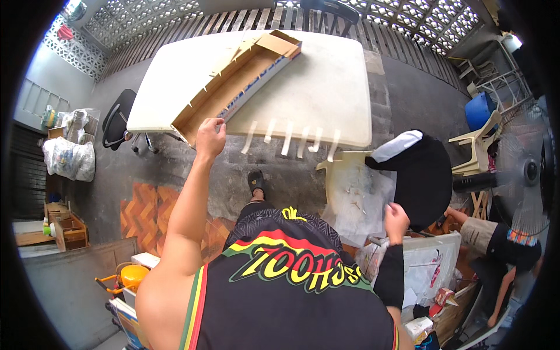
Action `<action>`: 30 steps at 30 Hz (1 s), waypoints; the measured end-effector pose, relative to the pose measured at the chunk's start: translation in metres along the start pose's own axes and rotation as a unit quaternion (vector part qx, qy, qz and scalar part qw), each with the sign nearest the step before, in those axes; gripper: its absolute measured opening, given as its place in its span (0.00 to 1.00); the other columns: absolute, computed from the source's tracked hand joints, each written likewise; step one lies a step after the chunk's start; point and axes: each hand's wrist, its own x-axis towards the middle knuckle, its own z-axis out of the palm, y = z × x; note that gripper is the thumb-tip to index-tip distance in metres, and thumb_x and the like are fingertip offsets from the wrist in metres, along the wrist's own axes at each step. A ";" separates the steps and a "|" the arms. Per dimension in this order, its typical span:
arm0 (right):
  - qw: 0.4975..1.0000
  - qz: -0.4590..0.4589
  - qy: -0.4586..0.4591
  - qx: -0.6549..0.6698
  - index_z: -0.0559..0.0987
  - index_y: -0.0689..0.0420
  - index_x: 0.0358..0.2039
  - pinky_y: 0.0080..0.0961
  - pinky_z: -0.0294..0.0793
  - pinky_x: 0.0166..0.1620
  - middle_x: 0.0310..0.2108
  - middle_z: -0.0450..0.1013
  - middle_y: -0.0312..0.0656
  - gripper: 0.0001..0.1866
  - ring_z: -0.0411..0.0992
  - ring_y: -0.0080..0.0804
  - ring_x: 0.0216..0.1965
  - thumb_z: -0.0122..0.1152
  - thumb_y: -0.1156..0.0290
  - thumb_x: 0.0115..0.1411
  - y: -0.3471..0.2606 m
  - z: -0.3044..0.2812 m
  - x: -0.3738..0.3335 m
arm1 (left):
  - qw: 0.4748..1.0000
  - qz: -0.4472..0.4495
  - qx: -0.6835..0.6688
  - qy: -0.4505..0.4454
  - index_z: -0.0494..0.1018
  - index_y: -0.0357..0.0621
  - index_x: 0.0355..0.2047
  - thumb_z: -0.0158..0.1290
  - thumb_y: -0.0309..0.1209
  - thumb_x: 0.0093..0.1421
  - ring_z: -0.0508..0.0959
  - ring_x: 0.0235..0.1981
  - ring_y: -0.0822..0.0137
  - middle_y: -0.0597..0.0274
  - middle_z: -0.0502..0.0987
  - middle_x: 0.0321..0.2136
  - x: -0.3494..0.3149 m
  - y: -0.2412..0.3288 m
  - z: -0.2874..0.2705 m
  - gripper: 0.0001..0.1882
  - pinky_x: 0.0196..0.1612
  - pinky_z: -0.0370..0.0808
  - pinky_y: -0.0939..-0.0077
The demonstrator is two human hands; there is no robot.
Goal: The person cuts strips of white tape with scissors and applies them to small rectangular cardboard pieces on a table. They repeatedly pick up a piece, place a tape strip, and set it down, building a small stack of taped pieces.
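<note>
From where I stand, the person in the dark sleeveless top point(280, 286) leans over a white worktop point(332, 87), left arm stretched out and right arm bent low. On the worktop a long, open cardboard box point(233, 81) lies at a slant, its nearer end at the left by the front edge and its far end toward the back, flaps folded outward. The left hand point(211, 137) is at the box's near end, fingers curled together against its printed side; I can't tell whether they are clamped on the cardboard. To the right of that hand, six pale strips point(287, 138) hang in a row off the worktop's front edge. The right hand point(396, 221) is lower down, its fingers bent at the border of a clear plastic sheet point(360, 201); whether they pinch it I can't make out. The sheet is draped over a cream chair point(328, 169), just beside a rounded black item point(426, 181) with a white patch. Farther right, a fan point(529, 170) stands near another person point(507, 239).
</note>
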 end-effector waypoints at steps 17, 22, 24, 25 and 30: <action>0.944 0.324 -0.043 0.039 0.76 0.65 0.53 0.36 0.70 0.58 0.50 0.77 0.54 0.28 0.74 0.48 0.55 0.64 0.64 0.54 -0.180 0.209 0.092 | 0.986 0.005 0.031 -0.165 0.79 0.40 0.45 0.61 0.27 0.56 0.78 0.50 0.49 0.49 0.80 0.45 0.129 -0.152 -0.059 0.16 0.54 0.75 0.62; 0.842 0.427 -0.098 0.314 0.78 0.59 0.50 0.40 0.70 0.56 0.47 0.79 0.43 0.23 0.76 0.38 0.50 0.67 0.59 0.58 -0.154 0.215 0.088 | 0.970 0.032 -0.180 -0.160 0.78 0.36 0.47 0.58 0.32 0.60 0.82 0.46 0.55 0.50 0.82 0.42 0.187 -0.066 0.024 0.17 0.51 0.77 0.64; 0.857 0.384 -0.164 0.302 0.78 0.53 0.46 0.37 0.72 0.49 0.39 0.78 0.36 0.17 0.76 0.31 0.42 0.66 0.59 0.61 -0.156 0.208 0.089 | 0.950 -0.025 -0.200 -0.238 0.77 0.36 0.50 0.58 0.38 0.63 0.82 0.39 0.64 0.52 0.83 0.40 0.209 -0.025 0.074 0.20 0.45 0.77 0.72; 0.861 0.367 -0.195 0.295 0.78 0.51 0.44 0.35 0.73 0.46 0.36 0.78 0.33 0.14 0.75 0.28 0.38 0.66 0.58 0.63 -0.159 0.203 0.090 | 0.944 -0.042 -0.203 -0.255 0.77 0.35 0.50 0.58 0.41 0.63 0.81 0.39 0.64 0.52 0.83 0.41 0.219 -0.009 0.097 0.23 0.44 0.77 0.72; 0.822 0.379 -0.180 0.387 0.77 0.52 0.38 0.27 0.74 0.40 0.27 0.73 0.29 0.07 0.72 0.21 0.31 0.63 0.64 0.66 -0.177 0.185 0.086 | 0.847 -0.203 -0.269 -0.412 0.78 0.38 0.39 0.60 0.41 0.64 0.70 0.23 0.74 0.67 0.75 0.26 0.235 0.031 0.148 0.16 0.26 0.68 0.79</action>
